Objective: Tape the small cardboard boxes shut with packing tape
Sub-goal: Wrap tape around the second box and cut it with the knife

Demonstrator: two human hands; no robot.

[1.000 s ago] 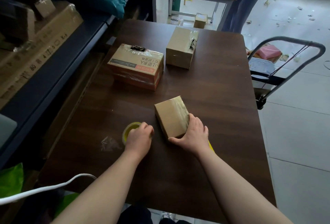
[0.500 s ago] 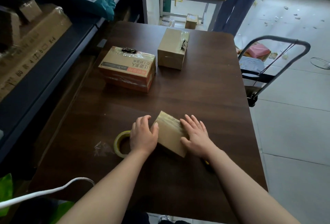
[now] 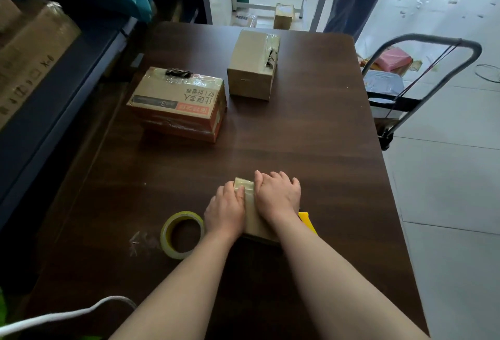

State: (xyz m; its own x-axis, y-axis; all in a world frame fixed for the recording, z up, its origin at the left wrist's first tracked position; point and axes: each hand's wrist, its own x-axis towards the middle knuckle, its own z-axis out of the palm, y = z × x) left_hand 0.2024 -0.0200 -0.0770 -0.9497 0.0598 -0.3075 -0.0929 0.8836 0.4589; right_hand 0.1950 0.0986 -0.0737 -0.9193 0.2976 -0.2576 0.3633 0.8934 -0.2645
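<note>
Dark brown wood-grain worktop (image 3: pixel 311 150) fills most of the view, with pale tiled floor (image 3: pixel 446 204) to its right.

1. Left grip (image 3: pixel 226 209): lies against the left side of the small brown cardboard box (image 3: pixel 254 222). The fingers bend down over the box edge and the thumb rests on its top, so the grip has hold of the box.
2. Right grip (image 3: pixel 278 196): lies palm-down on the box top. The fingers are spread and nearly straight, reaching to the far edge. It presses and encloses nothing.
3. Small box position: on the worktop, near the front edge, between the two forearms. A strip of clear packing tape (image 3: pixel 244 185) shows on its top between the two grips.
4. Yellowish roll of packing tape (image 3: pixel 165 239): flat on the worktop, just left of the left wrist.
5. Yellow plastic object (image 3: pixel 308 220): beside the right wrist, mostly hidden; its type cannot be determined.
6. Crumpled scrap of clear film (image 3: pixel 143 242): left of the roll.
7. Orange-and-tan printed carton (image 3: pixel 178 101), film-wrapped: far left of centre.
8. Plain brown taped carton (image 3: pixel 251 66): just right of the printed carton.
9. Grey-handled hand trolley (image 3: pixel 433 39): on the floor, right of the worktop.
10. White cable (image 3: pixel 67 312): crosses the lower left corner.
</note>
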